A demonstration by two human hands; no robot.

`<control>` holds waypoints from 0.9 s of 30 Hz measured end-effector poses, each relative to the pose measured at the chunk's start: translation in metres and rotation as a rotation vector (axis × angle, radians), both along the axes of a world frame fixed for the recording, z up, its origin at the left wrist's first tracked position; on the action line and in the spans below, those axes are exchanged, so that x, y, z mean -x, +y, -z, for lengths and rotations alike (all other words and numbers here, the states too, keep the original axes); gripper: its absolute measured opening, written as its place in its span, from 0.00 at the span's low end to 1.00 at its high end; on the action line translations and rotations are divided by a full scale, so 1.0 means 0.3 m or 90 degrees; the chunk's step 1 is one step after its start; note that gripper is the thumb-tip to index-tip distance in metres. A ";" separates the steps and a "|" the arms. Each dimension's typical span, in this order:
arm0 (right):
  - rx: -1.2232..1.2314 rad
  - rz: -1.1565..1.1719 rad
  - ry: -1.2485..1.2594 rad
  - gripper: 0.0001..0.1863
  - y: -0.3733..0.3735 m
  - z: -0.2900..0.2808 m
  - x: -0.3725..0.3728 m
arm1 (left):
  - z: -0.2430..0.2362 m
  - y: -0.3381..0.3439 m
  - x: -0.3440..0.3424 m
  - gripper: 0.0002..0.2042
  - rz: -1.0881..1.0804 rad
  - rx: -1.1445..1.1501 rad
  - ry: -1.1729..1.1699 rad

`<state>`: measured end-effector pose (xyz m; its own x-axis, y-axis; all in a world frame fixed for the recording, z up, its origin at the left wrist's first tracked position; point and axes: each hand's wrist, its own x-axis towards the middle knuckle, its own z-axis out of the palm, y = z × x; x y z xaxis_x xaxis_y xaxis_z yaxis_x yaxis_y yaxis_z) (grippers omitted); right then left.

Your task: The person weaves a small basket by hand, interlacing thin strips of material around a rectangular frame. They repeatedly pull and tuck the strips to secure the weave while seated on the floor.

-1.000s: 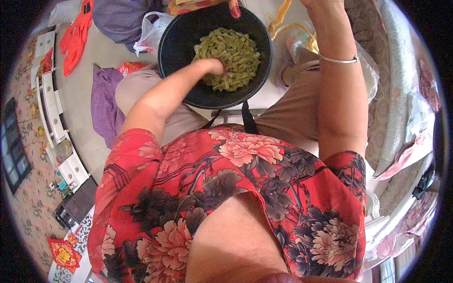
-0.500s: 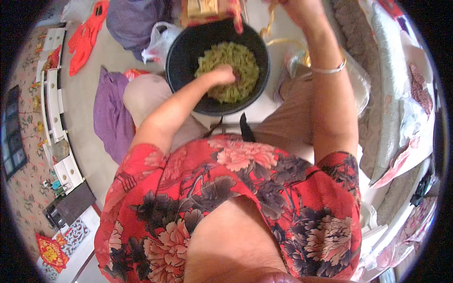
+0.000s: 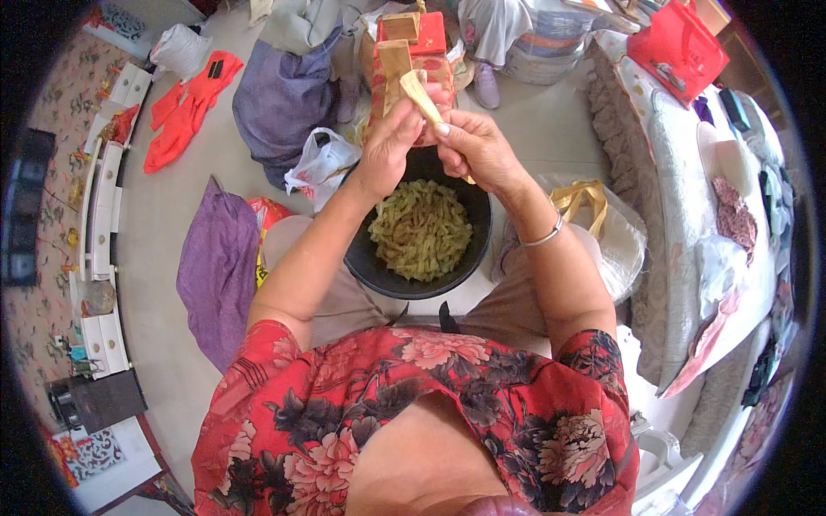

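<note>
A pale yellow flat strip, folded and wider at its upper end, is held between my two hands over the far rim of a black basin. My right hand pinches the strip between thumb and bent fingers, and a short tail of it shows below. From the other side my left hand presses its long fingers against the strip; part of its grip is hidden. Below, the black basin sits between my knees, holding a heap of greenish, knotted-looking pieces.
More yellow strips lie on a clear plastic bag by my right knee. Beyond the basin stands a red box with a wooden block. A white plastic bag and purple cloth are at left; a bed is at right.
My left hand has come up out of the heap in the basin. My right hand has moved in from the upper right, and both now meet at the strip. The view has shifted farther ahead.
</note>
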<state>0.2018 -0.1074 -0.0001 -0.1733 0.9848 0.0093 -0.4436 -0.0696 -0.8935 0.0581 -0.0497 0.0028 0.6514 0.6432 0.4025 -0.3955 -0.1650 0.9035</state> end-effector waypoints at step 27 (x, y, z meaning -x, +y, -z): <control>-0.262 0.268 -0.661 0.10 0.107 0.080 0.147 | 0.108 0.121 0.100 0.16 -0.165 -0.306 0.070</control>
<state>0.1576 -0.0751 -0.0242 0.0512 0.9217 0.3846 0.5848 0.2845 -0.7596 0.0280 -0.0134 -0.0297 0.5502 0.5491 0.6291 -0.1949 -0.6481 0.7362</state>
